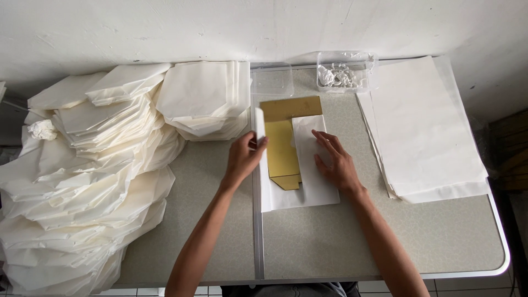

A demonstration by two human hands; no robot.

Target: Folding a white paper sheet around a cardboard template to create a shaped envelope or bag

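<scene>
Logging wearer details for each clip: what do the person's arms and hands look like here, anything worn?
Both arms are bare from the bottom edge of the picture to the fingers, with no sleeves showing. The left hand and right hand wear no gloves. No watch, bracelet or ring shows on what is visible.

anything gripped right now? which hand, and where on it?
Left hand pinches the white paper sheet at its folded-up left edge. Right hand lies flat on the sheet, pressing, not gripping.

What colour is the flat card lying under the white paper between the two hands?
The card is gold, shiny-looking, seen best in the head view.
</scene>
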